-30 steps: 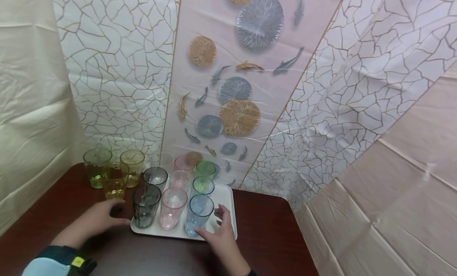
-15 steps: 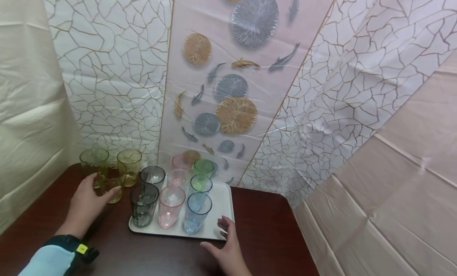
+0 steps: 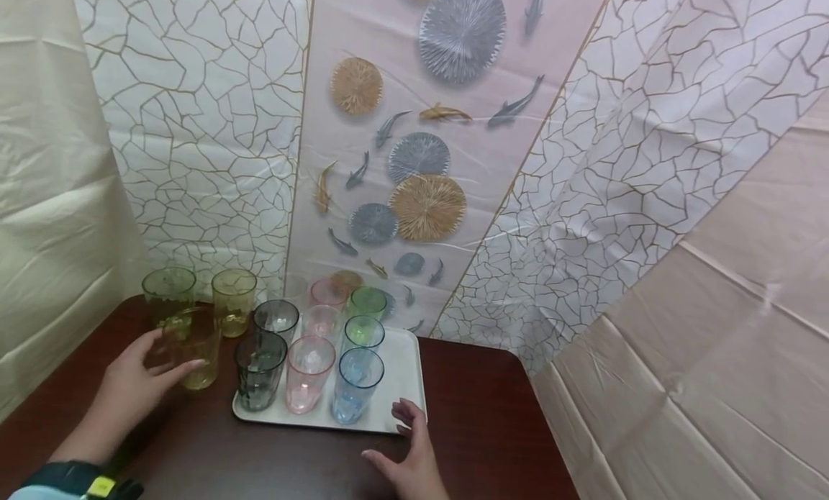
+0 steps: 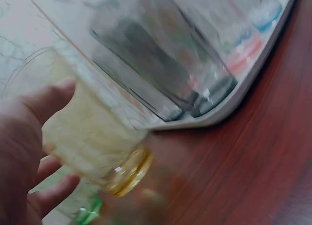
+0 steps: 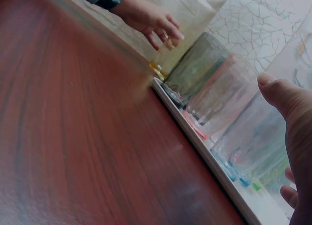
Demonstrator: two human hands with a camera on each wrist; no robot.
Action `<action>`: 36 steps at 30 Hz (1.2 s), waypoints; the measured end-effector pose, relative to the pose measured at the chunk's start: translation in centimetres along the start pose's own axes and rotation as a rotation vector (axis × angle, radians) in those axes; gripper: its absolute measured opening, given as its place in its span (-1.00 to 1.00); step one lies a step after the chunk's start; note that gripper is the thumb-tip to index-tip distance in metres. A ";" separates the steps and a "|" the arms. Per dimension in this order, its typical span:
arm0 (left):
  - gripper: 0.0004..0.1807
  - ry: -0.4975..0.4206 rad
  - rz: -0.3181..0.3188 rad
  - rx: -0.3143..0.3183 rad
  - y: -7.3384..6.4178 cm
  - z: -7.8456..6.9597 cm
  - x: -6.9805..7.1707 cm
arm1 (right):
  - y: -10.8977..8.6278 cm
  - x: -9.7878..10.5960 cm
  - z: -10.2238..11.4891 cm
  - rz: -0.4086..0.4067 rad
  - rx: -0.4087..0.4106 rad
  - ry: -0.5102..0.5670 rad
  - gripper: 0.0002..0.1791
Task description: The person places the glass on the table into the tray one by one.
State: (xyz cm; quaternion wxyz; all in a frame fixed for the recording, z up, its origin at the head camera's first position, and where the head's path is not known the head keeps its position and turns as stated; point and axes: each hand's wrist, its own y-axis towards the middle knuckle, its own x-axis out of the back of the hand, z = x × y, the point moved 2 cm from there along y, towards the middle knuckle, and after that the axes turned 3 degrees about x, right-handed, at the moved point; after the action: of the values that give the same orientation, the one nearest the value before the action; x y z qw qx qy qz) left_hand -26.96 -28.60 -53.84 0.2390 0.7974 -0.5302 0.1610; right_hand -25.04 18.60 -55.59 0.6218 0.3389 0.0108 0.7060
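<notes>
My left hand (image 3: pixel 132 381) grips a yellow tumbler (image 3: pixel 202 360), thumb on the near side and fingers around the far side. In the left wrist view this yellow tumbler (image 4: pixel 92 132) tilts, with its thick amber base to the lower right. My right hand (image 3: pixel 411 453) is held with fingers spread and nothing in it, by the front right corner of a white tray (image 3: pixel 401 370). Closest to it on the tray is a blue tumbler (image 3: pixel 352 399). A pink tumbler (image 3: pixel 307 388) and a dark grey tumbler (image 3: pixel 259 388) complete the tray's front row.
Behind the front row are another grey tumbler (image 3: pixel 277 316), pink ones (image 3: pixel 324 324) and green ones (image 3: pixel 368 301). A yellow-green tumbler (image 3: pixel 162 288) and a second yellow tumbler (image 3: pixel 234 302) stand at the table's back left. Patterned curtain (image 3: pixel 214 126) borders the dark red table (image 3: pixel 479 406).
My left hand has gone from the tray's left corner to the yellow tumbler, taken hold of it and drawn it nearer. My right hand has drawn back from the blue tumbler.
</notes>
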 end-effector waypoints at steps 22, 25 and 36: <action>-0.15 -0.359 0.410 -0.600 -10.3 -11.1 -6.4 | 2.1 -4.3 7.3 0.374 0.475 0.352 0.25; -0.14 -0.376 0.457 -0.587 -10.5 -11.6 -7.7 | 2.2 -4.5 7.6 0.414 0.437 0.410 0.19; -0.15 -0.401 0.537 -0.585 -10.7 -12.6 -8.7 | 1.8 -4.0 7.5 0.411 0.403 0.441 0.01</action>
State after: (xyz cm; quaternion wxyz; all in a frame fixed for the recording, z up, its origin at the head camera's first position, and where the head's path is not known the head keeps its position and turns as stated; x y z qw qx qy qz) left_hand -20.50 -11.46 -50.01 0.2968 0.5457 -0.7776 -0.0973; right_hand -22.97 11.58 -50.90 0.3701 0.2895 0.2152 0.8561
